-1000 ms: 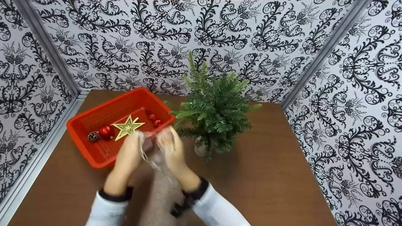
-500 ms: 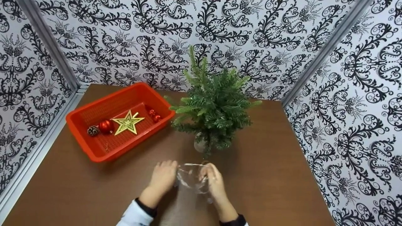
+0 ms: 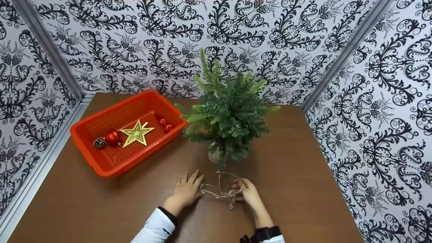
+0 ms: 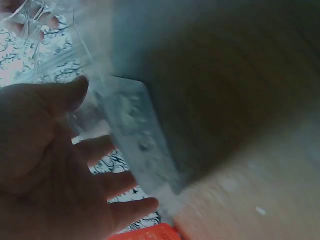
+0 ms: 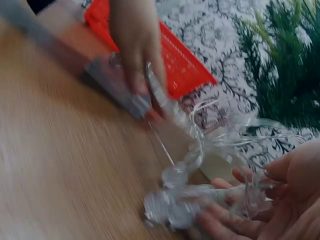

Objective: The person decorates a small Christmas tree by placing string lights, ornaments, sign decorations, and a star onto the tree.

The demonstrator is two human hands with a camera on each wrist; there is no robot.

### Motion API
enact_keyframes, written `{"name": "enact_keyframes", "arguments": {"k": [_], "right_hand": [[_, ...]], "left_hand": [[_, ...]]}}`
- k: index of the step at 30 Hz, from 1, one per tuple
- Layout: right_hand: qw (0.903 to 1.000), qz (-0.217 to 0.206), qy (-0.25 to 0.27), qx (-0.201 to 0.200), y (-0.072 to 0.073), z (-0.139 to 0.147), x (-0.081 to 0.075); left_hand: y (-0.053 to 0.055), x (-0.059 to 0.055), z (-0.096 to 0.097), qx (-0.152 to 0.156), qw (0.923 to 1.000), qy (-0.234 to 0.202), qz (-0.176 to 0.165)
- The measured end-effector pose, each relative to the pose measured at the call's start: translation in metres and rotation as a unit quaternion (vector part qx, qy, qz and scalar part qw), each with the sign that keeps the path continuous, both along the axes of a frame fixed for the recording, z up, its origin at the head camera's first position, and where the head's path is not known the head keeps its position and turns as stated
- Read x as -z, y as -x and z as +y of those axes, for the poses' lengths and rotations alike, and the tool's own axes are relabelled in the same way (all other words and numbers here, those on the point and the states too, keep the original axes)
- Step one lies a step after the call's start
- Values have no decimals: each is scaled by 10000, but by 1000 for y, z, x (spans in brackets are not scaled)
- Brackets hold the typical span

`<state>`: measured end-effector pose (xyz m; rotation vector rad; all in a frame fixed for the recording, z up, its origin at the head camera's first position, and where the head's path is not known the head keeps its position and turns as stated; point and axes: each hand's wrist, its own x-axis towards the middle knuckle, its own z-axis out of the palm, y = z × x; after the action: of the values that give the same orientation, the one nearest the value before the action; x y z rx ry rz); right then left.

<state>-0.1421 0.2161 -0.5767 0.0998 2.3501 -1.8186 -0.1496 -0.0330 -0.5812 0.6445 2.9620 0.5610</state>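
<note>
A string of clear fairy lights lies in loose loops between the hands, in front of the small green tree. My right hand holds a bundle of it in curled fingers; clear round bulbs hang below in the right wrist view. My left hand is palm down low over the table, fingers spread and fairly straight. Beside its fingertips in the left wrist view is a flat translucent grey case, probably the lights' battery box. The head view hides this case under the hand. Both wrist views are blurred.
The artificial tree stands in a pale base behind the hands. At the back left, a red plastic basket holds a gold star, a red ball, a pine cone and small red ornaments. Patterned walls enclose the table.
Both hands have moved from the basket's front edge rightward and toward me, carrying the lights. They have spread apart, stretching the loops between them. The left fingers have straightened and spread.
</note>
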Motion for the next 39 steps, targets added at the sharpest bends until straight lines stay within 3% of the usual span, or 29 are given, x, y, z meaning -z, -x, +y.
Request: {"name": "enact_keyframes", "arguments": {"k": [4,13,18,23,26,29,34,37,39], "right_hand": [[9954,61,-781,552,6,22,5],[9662,221,-2170,1378,17,76,-2],[9550,-17,-2663,1305,17,95,1],[9363,-49,-3120,1611,17,103,7],[9328,2,-3177,1704,18,104,9],[9396,-7,-3112,1423,19,105,6],[9481,83,-3094,734,14,115,-14],[9463,309,-3153,641,7,114,-30],[9377,984,-3248,743,4,106,-35]], "left_hand": [[0,4,-6,196,9996,148,-159],[5,4,-27,-238,9981,-134,-559],[6,-1,-50,-698,9945,-251,-740],[7,-17,-69,-1357,9859,369,-903],[9,-22,-72,-1640,9802,728,-831],[11,-19,-62,-1674,9824,722,-411],[10,-6,-25,-1254,9909,-9,479],[5,0,-1,-879,9947,-305,428],[3,3,14,-599,9971,-301,369]]}}
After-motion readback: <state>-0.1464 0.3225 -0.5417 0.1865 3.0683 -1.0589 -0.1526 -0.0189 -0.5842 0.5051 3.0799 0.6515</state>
